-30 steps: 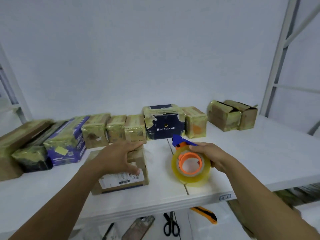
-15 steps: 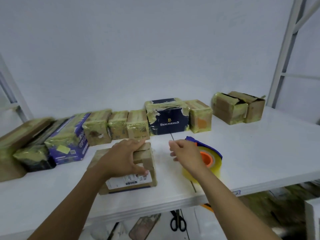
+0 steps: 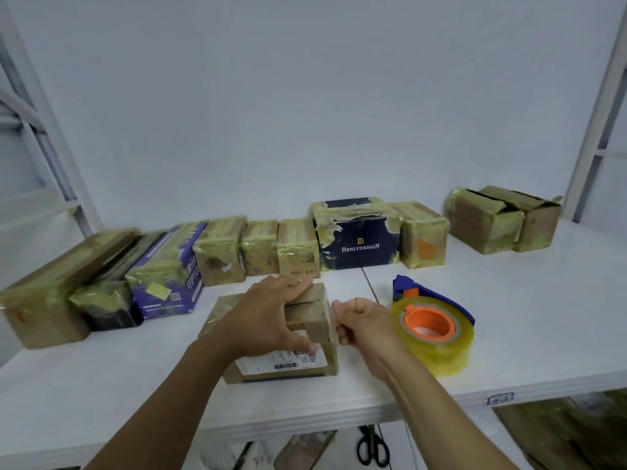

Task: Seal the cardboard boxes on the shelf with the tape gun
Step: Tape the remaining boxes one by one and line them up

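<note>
A small brown cardboard box [image 3: 307, 320] with a white shipping label lies at the front middle of the white shelf [image 3: 509, 334]. My left hand [image 3: 268, 313] lies flat on its top, fingers spread and the thumb on the label. My right hand [image 3: 364, 322] is at the box's right edge, its fingers curled at that side. The tape gun [image 3: 432, 325], blue with an orange core and a roll of clear yellowish tape, lies on the shelf just right of my right hand, and nothing holds it.
A row of taped boxes lines the back of the shelf, among them a dark blue box [image 3: 359, 239] and a purple box [image 3: 166, 276]. A split-open cardboard box [image 3: 502, 218] sits at the back right. Scissors [image 3: 371, 446] lie on the level below.
My right hand has set the tape gun down on the shelf, let go of it and moved left to the box's right edge. My left hand has stayed on the box.
</note>
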